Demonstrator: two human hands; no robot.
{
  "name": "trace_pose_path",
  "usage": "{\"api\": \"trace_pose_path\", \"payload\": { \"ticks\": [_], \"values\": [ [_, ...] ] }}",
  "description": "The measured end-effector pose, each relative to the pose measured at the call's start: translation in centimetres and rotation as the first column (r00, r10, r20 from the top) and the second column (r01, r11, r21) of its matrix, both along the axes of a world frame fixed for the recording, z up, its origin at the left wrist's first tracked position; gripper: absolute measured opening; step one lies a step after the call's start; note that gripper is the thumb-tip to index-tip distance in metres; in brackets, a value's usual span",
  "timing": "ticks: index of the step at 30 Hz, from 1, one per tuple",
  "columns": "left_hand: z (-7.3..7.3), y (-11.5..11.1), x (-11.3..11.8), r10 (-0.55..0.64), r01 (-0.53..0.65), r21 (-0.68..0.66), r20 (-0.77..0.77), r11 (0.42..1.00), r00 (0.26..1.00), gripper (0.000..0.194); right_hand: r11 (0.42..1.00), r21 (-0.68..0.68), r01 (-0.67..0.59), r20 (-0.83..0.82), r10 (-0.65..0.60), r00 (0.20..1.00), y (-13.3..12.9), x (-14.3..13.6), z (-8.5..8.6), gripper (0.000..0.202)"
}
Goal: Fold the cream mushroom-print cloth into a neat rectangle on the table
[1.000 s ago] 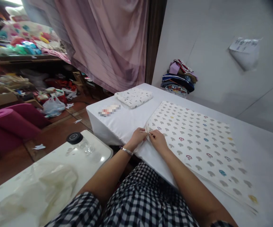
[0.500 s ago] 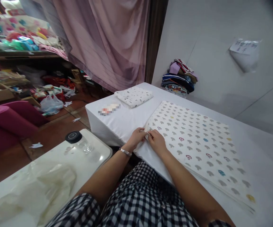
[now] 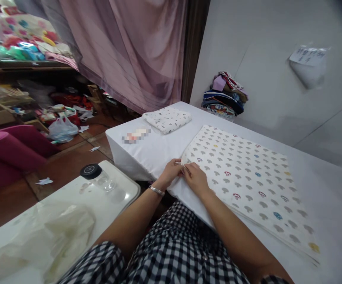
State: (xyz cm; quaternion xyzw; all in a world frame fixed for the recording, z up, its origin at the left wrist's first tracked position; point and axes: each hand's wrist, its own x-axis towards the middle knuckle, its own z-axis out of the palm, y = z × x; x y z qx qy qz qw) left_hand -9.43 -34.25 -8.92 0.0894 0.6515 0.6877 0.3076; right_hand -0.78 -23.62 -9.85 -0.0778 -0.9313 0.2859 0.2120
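A white cloth (image 3: 248, 177) printed with grey and coloured mushroom shapes lies folded flat in layers on the white-covered table (image 3: 159, 157). At its near left corner, my left hand (image 3: 172, 171) pinches the layered edge. Close beside it, my right hand (image 3: 195, 178) grips the same corner, its fingers bent against the edge. The fingertips of both hands nearly meet, and they partly hide the corner. Farther back on the table rests a smaller folded white cloth (image 3: 167, 120) with small dark prints.
To the left, a low white table (image 3: 67, 193) holds a clear bottle with a black cap (image 3: 91, 171) and a crumpled plastic bag (image 3: 49, 236). A pink rolled mat (image 3: 11, 154) stands on the floor. Folded clothes (image 3: 224, 96) are stacked by the wall.
Both hands stay at the cloth's corner, with only slight finger movement. The cloth lies as before, and the view has shifted very slightly.
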Motion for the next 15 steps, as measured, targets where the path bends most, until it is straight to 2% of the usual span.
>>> {"api": "trace_pose_path", "payload": {
  "ticks": [9, 12, 15],
  "values": [
    [0.0, -0.5, 0.1, 0.01, -0.013, 0.07, 0.045, 0.997, 0.999, 0.046, 0.997, -0.07, 0.012, 0.033, -0.01, 0.999, 0.0, -0.1, 0.3, 0.023],
    [-0.1, -0.4, 0.2, 0.015, -0.015, 0.047, 0.002, 0.999, 1.0, 0.044, 0.986, -0.167, 0.019, 0.001, -0.019, 1.0, 0.5, -0.4, -0.3, 0.023],
    [-0.1, -0.2, 0.3, 0.02, -0.019, 0.025, -0.039, 1.0, 0.999, 0.042, 0.945, -0.321, 0.064, -0.013, -0.072, 0.997, 0.9, -0.8, -1.1, 0.022]
  ]
}}
